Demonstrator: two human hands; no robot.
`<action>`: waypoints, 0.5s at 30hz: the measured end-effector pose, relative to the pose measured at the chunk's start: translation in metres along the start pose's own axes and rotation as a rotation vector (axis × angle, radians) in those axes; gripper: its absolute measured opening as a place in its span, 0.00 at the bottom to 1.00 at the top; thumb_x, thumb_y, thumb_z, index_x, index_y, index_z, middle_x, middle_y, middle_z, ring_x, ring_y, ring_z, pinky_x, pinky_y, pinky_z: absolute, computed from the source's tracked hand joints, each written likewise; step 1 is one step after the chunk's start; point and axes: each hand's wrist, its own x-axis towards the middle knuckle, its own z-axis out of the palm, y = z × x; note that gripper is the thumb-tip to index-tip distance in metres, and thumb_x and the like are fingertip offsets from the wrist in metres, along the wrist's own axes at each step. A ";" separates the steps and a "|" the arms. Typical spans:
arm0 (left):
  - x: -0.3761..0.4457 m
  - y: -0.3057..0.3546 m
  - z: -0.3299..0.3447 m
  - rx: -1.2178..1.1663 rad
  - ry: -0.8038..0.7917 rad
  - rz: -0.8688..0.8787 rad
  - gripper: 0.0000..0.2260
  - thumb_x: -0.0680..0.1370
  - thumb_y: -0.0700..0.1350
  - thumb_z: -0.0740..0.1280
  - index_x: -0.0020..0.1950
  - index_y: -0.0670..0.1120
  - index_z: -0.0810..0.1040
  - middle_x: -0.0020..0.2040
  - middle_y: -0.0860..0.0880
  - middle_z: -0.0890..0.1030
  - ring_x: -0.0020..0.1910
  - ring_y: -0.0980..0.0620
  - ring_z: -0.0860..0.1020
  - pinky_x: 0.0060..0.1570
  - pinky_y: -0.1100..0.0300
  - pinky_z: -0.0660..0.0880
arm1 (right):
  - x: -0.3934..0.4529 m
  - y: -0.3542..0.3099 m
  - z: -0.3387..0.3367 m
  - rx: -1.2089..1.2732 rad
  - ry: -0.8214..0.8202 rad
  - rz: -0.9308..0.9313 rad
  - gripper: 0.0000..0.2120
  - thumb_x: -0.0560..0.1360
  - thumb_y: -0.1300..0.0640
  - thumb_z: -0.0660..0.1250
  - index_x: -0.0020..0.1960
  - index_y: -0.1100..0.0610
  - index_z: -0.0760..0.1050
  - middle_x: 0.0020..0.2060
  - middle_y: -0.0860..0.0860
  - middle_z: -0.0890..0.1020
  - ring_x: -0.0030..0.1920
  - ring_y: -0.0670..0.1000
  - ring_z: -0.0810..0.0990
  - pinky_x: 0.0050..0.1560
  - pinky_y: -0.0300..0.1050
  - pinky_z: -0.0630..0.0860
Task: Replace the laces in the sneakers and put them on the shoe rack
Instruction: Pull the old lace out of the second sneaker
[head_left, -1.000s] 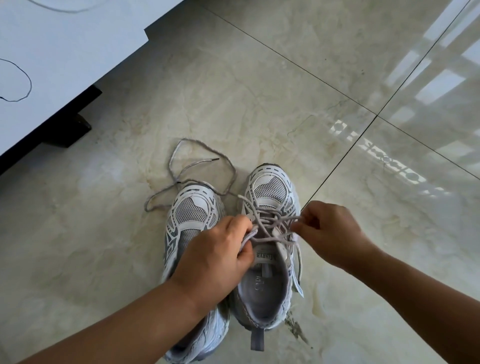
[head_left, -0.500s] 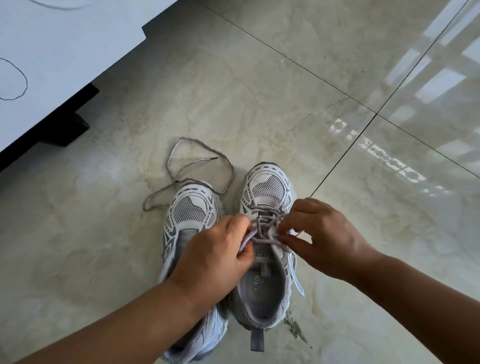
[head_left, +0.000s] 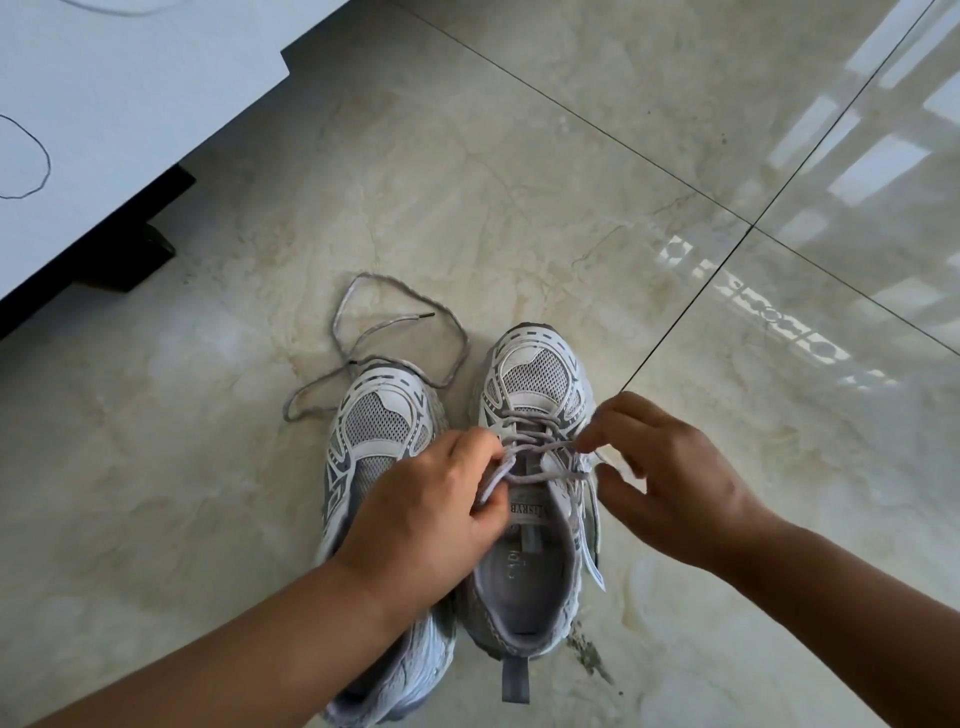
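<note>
Sneakers: we see 2 side by side on the floor (head_left: 519, 182). Our left hand (head_left: 431, 519) pinches the lace (head_left: 540, 448) over the right sneaker (head_left: 535, 499); our right hand (head_left: 670, 478) pinches its other end with curled fingers. The left sneaker (head_left: 379, 431) sits unlaced, a loose lace (head_left: 400, 332) just beyond its toe.
</note>
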 end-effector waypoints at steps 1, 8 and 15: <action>0.000 0.000 -0.001 -0.002 -0.009 -0.003 0.11 0.69 0.54 0.60 0.47 0.51 0.74 0.38 0.52 0.80 0.30 0.50 0.79 0.27 0.58 0.77 | 0.002 -0.008 0.001 0.074 0.031 -0.035 0.08 0.69 0.55 0.63 0.44 0.55 0.78 0.40 0.45 0.76 0.34 0.33 0.71 0.35 0.25 0.64; 0.007 0.001 -0.005 -0.079 0.021 -0.093 0.16 0.73 0.59 0.59 0.41 0.50 0.80 0.35 0.55 0.78 0.33 0.57 0.76 0.32 0.60 0.74 | -0.011 -0.034 0.014 -0.144 0.016 0.146 0.14 0.63 0.36 0.58 0.36 0.45 0.60 0.25 0.41 0.64 0.24 0.42 0.63 0.26 0.34 0.54; 0.033 0.009 -0.002 -0.290 -0.138 -0.442 0.05 0.67 0.48 0.75 0.33 0.51 0.80 0.28 0.57 0.79 0.28 0.62 0.74 0.32 0.69 0.71 | -0.017 -0.031 0.019 -0.120 0.049 0.152 0.13 0.63 0.45 0.64 0.32 0.46 0.59 0.24 0.44 0.66 0.23 0.48 0.67 0.23 0.36 0.60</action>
